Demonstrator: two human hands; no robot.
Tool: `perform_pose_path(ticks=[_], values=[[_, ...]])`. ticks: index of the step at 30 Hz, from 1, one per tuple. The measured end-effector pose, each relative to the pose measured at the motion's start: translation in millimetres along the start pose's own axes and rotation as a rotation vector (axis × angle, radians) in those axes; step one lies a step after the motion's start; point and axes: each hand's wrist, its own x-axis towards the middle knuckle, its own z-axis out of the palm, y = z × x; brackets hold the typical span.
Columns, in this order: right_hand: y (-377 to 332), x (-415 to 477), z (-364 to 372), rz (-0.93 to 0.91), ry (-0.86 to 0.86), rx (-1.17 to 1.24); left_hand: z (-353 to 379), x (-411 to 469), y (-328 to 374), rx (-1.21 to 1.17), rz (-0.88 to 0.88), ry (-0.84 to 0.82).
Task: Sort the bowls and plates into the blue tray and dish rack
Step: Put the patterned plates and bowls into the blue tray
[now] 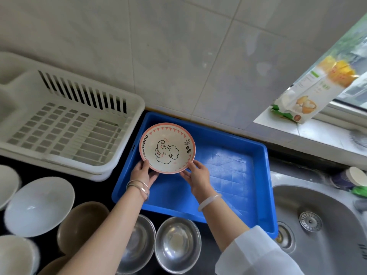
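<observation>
Starting at the far left, a cluster of unsorted dishes waits on the dark surface (pixel 93 187): a white bowl (pixel 39 206), a brown bowl (pixel 82 227) just beside it, and further along two steel bowls (pixel 177 243) near the bottom edge. Above them sits the white dish rack (pixel 65 124), with nothing visible in its slots.

Moving right, the left hand (pixel 142 174) cups the lower left rim of the elephant bowl (pixel 167 148), thumb over the edge and fingers curled underneath. The bowl, cream with a pink rim and a cartoon elephant inside, is tilted toward the camera and held above the near-left part of the blue tray (pixel 228 153), not yet resting on it (I cannot see contact with the tray floor). The right hand (pixel 196 175) takes the lower right rim in the same way, so each grip is closed partway around the bowl's edge and both share the load.

What matters for the coming move is that the tray floor lies directly below and slightly beyond the bowl, so, judging by this, a short lowering would set it down. The rack lies well to the left, nearer the left hand. Rightmost, the steel sink (pixel 321 225) borders the tray.
</observation>
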Motion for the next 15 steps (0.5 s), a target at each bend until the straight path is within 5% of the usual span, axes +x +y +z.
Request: perform_pose_path(ticks=[9,15], values=[[-6.7,-0.4,6.2,0.041,0.034,-0.003,3.3,5.3,2.6,0.051,0.025,0.003],[-10.1,-3.5,7.2,0.034,0.028,-0.103,4.5,-1.6,8.3,0.306,0.124,0.056]])
